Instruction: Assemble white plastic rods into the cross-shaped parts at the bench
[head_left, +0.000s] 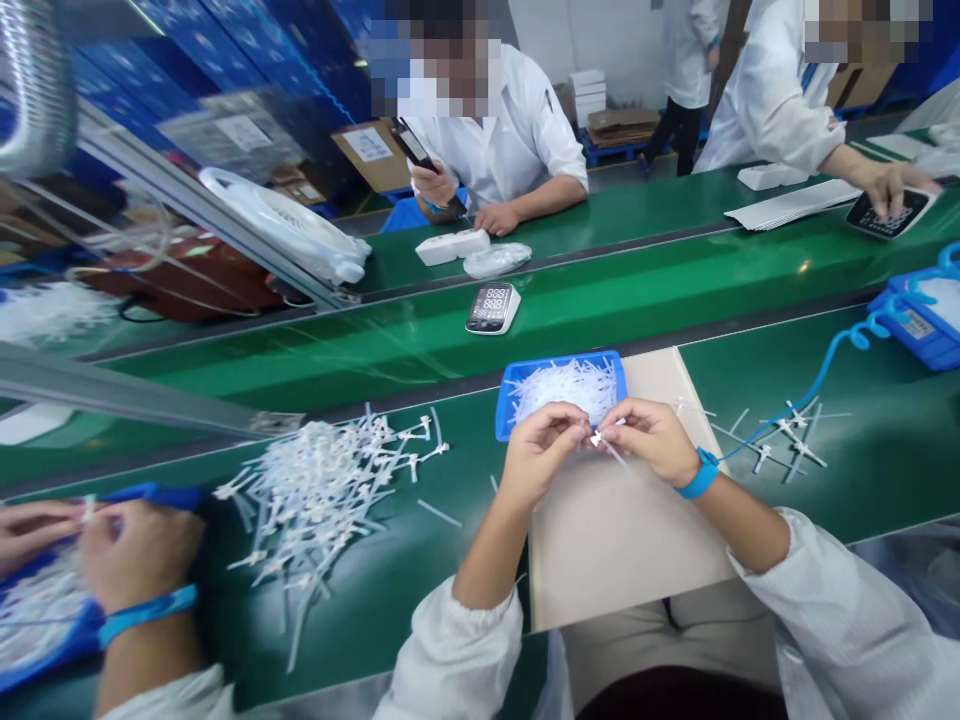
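My left hand [541, 445] and my right hand [654, 437] meet over a beige board [615, 540], both pinching a small white plastic piece with a thin tube [604, 440] between the fingertips. Just beyond them a blue tray [504, 405] holds several more white tube pieces. My right wrist wears a blue strap [702, 474] with a coiled blue cord [825, 370] running off to the right.
A heap of white tube pieces [322, 490] lies on the green bench at left; a few more [787, 440] lie at right. A co-worker's hands [112, 550] work at far left. A white digital monitor [492, 308] sits on the belt. Other people in white coats work opposite.
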